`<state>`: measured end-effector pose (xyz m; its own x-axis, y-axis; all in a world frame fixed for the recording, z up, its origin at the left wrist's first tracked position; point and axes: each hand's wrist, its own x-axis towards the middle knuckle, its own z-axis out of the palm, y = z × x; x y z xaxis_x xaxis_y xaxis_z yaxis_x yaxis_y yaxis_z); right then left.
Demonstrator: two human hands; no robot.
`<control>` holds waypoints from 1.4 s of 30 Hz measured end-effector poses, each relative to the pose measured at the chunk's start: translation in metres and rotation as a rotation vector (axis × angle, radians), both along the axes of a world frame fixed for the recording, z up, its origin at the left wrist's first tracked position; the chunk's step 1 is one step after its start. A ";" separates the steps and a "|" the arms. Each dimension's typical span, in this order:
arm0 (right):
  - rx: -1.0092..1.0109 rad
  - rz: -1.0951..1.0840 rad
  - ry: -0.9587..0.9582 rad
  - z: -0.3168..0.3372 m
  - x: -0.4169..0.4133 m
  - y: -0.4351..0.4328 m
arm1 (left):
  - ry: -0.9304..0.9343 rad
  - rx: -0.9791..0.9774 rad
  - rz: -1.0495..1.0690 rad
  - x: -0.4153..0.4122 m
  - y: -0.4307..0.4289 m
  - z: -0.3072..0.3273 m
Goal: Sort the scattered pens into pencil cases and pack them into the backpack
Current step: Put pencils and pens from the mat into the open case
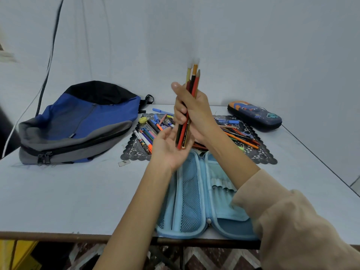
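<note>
**Pencil bundle held upright over the open case**

Edges/room:
- Bench (78, 191) front edge runs along the bottom of the frame. The open light-blue pencil case (191, 201) lies right at it, lower centre, its near end on the lip.
- Bench right edge runs diagonally down the right side. The closed dark-blue pencil case (255, 115) sits near it, upper right.
- Blue-grey backpack (81, 121) lies flat at left centre, zip closed, well apart from both cases.
- Bare bench shows lower left in front of the backpack, and right of the open case.
- Black lace mat (134, 151) at centre carries the scattered pens (150, 133), piled on both sides of the hands.

Task thing:
- Pencil bundle (192, 82) is mid-frame, above the mat and the far end of the open case, near vertical. Red, black and yellow-black shafts; top ends blurred.
- Right hand (196, 114) grips the bundle mid-shaft, fingers (180, 112) curled round it.
- Left hand (167, 147) is palm-up beneath it, fingers relaxed and spread; the bundle's lower ends meet the palm.
- Open case: mesh pocket on the left half, elastic loops on the right.
</note>
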<state>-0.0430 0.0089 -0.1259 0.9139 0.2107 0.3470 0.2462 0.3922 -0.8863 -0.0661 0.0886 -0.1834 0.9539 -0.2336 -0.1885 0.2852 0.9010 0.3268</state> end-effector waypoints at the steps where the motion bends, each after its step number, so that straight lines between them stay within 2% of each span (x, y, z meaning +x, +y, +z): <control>1: 0.035 -0.011 0.014 0.000 0.002 -0.003 | -0.048 0.082 0.021 0.002 0.009 -0.001; 3: 0.068 -0.031 0.047 -0.003 0.005 -0.009 | -0.168 0.368 0.099 0.004 0.027 -0.002; 6: 0.079 -0.055 0.117 -0.012 0.011 -0.011 | -0.350 1.152 0.180 0.002 0.048 -0.009; 8: 0.089 -0.062 0.165 -0.018 0.013 -0.009 | -0.481 1.527 0.098 0.003 0.056 -0.016; 11: 0.088 -0.064 0.207 -0.023 0.015 -0.004 | -0.578 1.840 -0.052 0.004 0.058 -0.022; 14: 0.089 -0.069 0.222 -0.025 0.015 -0.001 | -0.611 2.062 -0.068 0.004 0.054 -0.025; 18: 0.085 -0.069 0.239 -0.028 0.016 -0.001 | -0.628 2.171 -0.058 0.004 0.050 -0.026; 24: 0.072 -0.088 0.285 -0.037 0.018 0.000 | -0.612 2.200 -0.106 0.005 0.052 -0.017; 32: 0.060 -0.168 0.422 -0.052 0.017 0.013 | -0.597 2.071 -0.034 0.002 0.068 -0.014; 37: -0.077 -0.199 0.535 -0.068 0.016 0.019 | -0.533 2.000 -0.013 0.003 0.070 -0.015; 42: -0.163 -0.120 0.609 -0.069 0.014 0.015 | -0.481 1.949 0.023 0.004 0.070 -0.016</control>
<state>-0.0289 0.0239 -0.1945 0.9577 0.1011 -0.2693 -0.2862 0.2419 -0.9271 -0.0618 0.1589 -0.1998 0.9934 -0.0596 0.0977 -0.1118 -0.6877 0.7173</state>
